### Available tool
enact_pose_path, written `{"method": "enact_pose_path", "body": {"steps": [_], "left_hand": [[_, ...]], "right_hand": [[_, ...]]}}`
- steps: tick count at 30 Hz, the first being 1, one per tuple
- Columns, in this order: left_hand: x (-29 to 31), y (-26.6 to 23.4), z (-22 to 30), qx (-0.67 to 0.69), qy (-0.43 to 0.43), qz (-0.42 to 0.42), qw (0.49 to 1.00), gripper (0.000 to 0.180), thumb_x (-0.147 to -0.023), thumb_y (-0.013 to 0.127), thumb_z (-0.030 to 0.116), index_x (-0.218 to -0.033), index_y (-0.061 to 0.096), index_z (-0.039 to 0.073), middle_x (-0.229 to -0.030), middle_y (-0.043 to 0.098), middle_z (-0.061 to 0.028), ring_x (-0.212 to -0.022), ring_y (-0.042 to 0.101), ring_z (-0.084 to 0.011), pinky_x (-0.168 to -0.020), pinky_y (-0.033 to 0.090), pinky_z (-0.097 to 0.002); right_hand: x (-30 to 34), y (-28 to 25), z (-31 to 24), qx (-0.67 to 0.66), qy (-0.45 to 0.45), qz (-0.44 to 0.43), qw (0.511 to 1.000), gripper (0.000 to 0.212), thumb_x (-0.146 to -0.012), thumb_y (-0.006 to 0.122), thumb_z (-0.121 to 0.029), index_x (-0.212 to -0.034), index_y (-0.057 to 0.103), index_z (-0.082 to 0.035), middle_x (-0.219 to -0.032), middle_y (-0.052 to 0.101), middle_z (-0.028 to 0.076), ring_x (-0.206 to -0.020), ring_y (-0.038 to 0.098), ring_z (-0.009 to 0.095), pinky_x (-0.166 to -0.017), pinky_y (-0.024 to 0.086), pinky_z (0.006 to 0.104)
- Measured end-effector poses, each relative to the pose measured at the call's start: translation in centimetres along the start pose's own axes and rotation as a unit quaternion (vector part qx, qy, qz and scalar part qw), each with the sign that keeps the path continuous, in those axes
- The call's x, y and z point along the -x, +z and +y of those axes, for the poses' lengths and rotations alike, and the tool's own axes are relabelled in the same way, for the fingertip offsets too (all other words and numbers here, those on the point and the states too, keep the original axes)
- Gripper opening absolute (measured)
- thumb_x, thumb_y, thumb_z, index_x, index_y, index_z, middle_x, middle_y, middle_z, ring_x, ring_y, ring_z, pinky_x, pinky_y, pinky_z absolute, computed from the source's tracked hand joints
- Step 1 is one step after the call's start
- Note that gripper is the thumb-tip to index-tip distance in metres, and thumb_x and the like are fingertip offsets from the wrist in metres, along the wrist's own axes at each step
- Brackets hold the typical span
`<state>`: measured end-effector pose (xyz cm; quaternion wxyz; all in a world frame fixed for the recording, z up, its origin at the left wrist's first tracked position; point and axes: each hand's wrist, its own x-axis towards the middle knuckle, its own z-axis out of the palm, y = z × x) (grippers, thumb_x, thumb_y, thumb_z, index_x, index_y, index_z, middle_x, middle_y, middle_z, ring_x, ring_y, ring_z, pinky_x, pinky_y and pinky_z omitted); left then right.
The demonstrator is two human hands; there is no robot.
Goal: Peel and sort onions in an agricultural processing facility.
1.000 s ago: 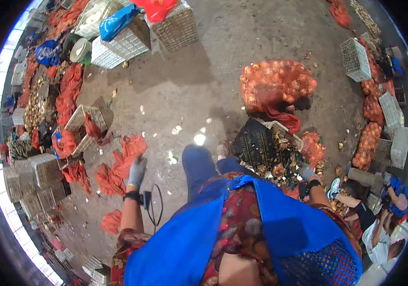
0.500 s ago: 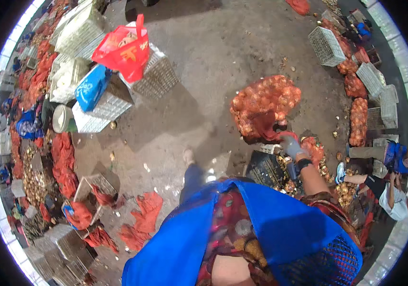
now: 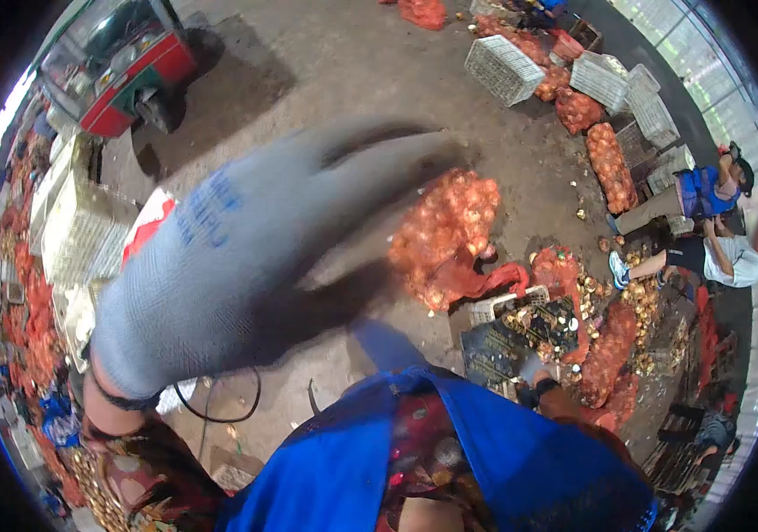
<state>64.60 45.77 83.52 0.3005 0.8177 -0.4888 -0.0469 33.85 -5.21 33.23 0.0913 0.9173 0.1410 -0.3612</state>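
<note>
My left hand [image 3: 219,239], in a grey knit glove, is raised large in front of the view. Its fingers stretch out to the right, smeared at the tips, with nothing seen in them. Just beyond the fingertips lies a red mesh sack of onions [image 3: 454,226], its loose mesh end trailing toward the lower right. My right hand [image 3: 531,369], also gloved, is low beside a dark crate [image 3: 490,350]; its fingers are too small and blurred to read. Loose onions [image 3: 549,330] lie around that crate.
A full onion sack [image 3: 609,350] lies right of the crate. Two people [image 3: 707,191] stand at the right. White plastic crates [image 3: 503,69] line the far right, and stacked crates [image 3: 86,230] stand left. A red and green vehicle [image 3: 135,84] is at the far left.
My left hand has come up into view. My right hand has left the sack's loose mesh and dropped beside the dark crate. The view has turned, bringing the vehicle in.
</note>
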Motion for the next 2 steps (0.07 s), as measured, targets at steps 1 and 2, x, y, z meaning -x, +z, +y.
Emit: {"method": "enact_pose_path", "body": {"steps": [1, 2], "left_hand": [[-2.3, -1.3, 0.8, -0.051, 0.048, 0.001, 0.998, 0.067, -0.081, 0.067, 0.007, -0.143, 0.044, 0.012, -0.142, 0.046, -0.0196, -0.127, 0.049, -0.0372, -0.101, 0.044, -0.0411], [-4.2, -0.2, 3.0, -0.054, 0.068, -0.009, 0.996, 0.067, -0.081, 0.067, 0.007, -0.143, 0.044, 0.012, -0.142, 0.046, -0.0196, -0.127, 0.049, -0.0372, -0.101, 0.044, -0.0411]], "right_hand": [[-0.9, -0.6, -0.1, -0.214, 0.147, -0.027, 0.965, 0.043, -0.093, 0.057, -0.034, -0.131, 0.061, -0.015, -0.132, 0.060, 0.014, -0.125, 0.051, 0.029, -0.107, 0.040, 0.0388], [-1.0, 0.8, -0.3, -0.434, 0.299, -0.056, 0.848, 0.050, -0.088, 0.067, -0.046, -0.130, 0.063, -0.018, -0.136, 0.057, 0.018, -0.139, 0.040, 0.032, -0.116, 0.031, 0.0397]]}}
